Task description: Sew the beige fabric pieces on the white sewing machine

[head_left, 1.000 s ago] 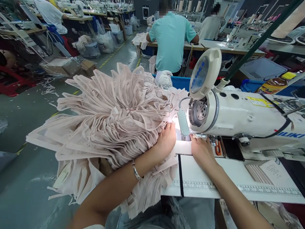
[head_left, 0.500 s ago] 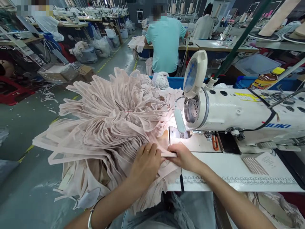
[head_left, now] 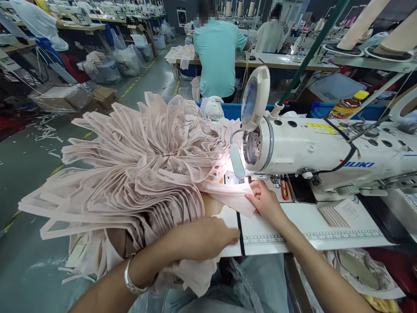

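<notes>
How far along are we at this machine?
Looks done: pale pieces are gathered in a heap beside the sewing machine. In hand: the right hand grips one pale cloth. Left: probably more, but stitching in the heap is unreadable.

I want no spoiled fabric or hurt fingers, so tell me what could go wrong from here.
The right hand holds the pale strip close under the sewing machine's head; fingers might get caught if it runs. The strip leads into the heaped fabric, whose weight could tug it askew. That heap hangs past the table's edge and might slide off.
</notes>
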Available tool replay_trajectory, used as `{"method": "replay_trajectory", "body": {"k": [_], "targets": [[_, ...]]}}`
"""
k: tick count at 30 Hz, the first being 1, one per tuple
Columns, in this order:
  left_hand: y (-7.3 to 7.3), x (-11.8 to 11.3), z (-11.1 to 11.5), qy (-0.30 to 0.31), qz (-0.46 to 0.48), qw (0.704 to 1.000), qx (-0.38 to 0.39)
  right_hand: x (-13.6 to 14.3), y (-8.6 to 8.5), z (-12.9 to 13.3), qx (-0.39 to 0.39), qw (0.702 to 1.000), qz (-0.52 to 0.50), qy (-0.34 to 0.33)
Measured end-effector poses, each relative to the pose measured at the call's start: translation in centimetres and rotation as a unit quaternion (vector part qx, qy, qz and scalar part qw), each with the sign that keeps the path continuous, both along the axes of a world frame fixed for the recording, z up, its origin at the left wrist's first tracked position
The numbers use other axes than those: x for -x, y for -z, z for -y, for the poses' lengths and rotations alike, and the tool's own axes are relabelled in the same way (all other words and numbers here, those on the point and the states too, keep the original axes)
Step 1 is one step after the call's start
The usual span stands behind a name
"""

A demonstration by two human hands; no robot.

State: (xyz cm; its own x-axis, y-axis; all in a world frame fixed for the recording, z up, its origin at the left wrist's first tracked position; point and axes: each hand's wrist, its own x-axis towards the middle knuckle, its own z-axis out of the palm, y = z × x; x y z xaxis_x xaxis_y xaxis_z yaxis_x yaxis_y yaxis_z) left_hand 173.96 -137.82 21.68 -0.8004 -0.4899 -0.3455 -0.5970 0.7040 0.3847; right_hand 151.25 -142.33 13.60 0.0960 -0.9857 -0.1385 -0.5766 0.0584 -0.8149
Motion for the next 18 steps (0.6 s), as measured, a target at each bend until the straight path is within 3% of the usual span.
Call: {"method": "replay_trajectory", "body": {"k": [2,4,6,8,11,12,15,18], "targets": [[1.8,1.3,0.7,-0.033,-0.006,0.992,0.126,0.1,0.0,-0.4,0.071,0.995,-0.073,-0.013],[4.1,2.3,1.0,-0.025,-0.011,0.971,0.239,1.2,-0.5,-1.4,0.111,0.983,-0.144,-0.013],[6.3,2.7,1.0,-0.050,0.023,0.952,0.300,3.6,-1.5,-2.6,0.148,0.962,-0.228,0.036],[7.7,2.8,0.7,-0.089,0.058,0.936,0.335,7.4,-2.7,-4.0,0.220,0.911,-0.329,0.116],[7.7,2.9,0.7,-0.095,0.071,0.926,0.359,13.9,-4.0,-5.7,0.271,0.814,-0.473,0.199],[7.3,3.0,0.9,-0.080,0.072,0.926,0.362,15.8,-4.2,-6.1,0.253,0.811,-0.486,0.204],[6.5,3.4,2.2,-0.028,0.064,0.923,0.379,19.9,-4.1,-6.4,0.186,0.862,-0.422,0.210],[6.9,3.7,3.6,0.001,0.016,0.907,0.420,21.0,-4.7,-6.1,0.163,0.889,-0.372,0.210]]}}
